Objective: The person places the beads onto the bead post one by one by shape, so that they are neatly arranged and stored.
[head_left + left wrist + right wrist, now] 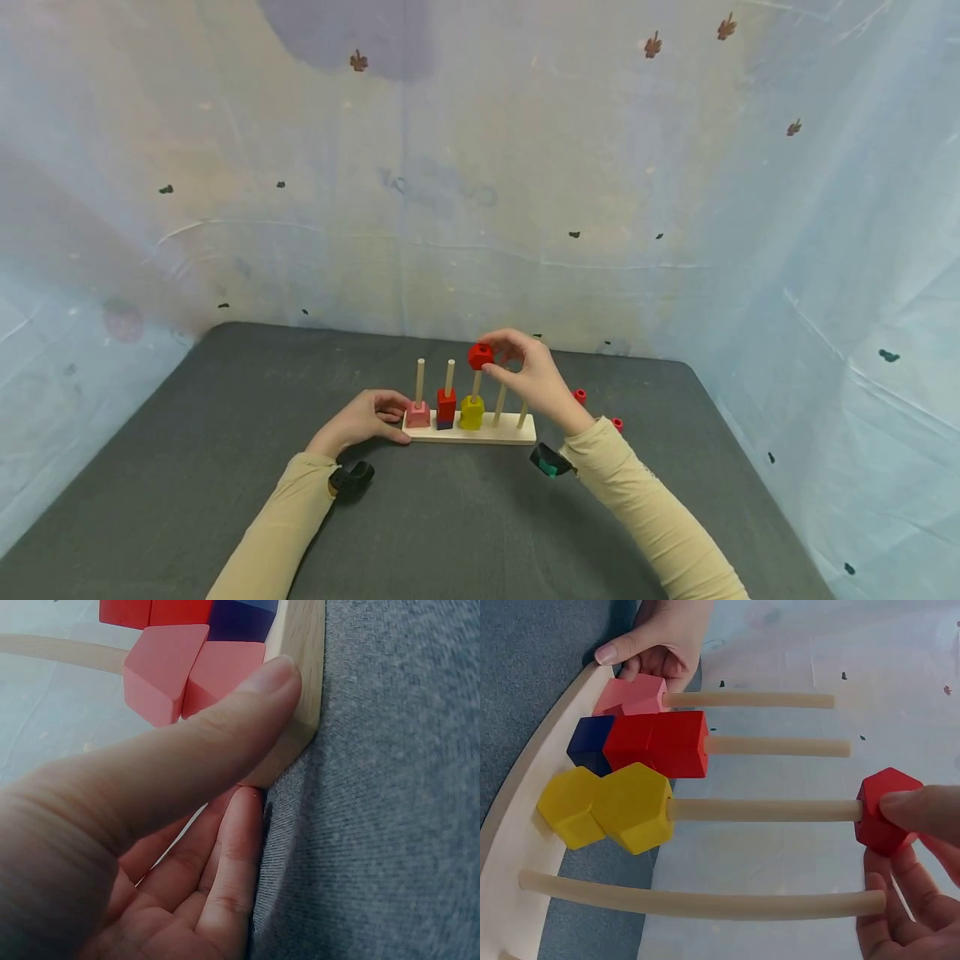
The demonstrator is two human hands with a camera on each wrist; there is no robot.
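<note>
A wooden peg stacker [468, 438] with several upright pegs stands on the table. My left hand [367, 417] holds its left end, the thumb [262, 690] on the base's edge and fingers at the end face. My right hand [534, 377] pinches a red hexagonal block [873, 829] between thumb and fingers at the tip of the middle peg [765, 810]. Lower on that peg sit two yellow hexagonal blocks [634, 810]. The peg to the left bears red blocks [679, 746] above a blue block [589, 746]. Pink blocks [417, 415] sit on the leftmost peg.
Two bare pegs [705, 902] rise right of the yellow blocks, close to my right fingers. Small red pieces [580, 396] lie on the dark table [450, 525] beyond my right wrist. A pale hanging sheet [480, 167] closes off the back and sides.
</note>
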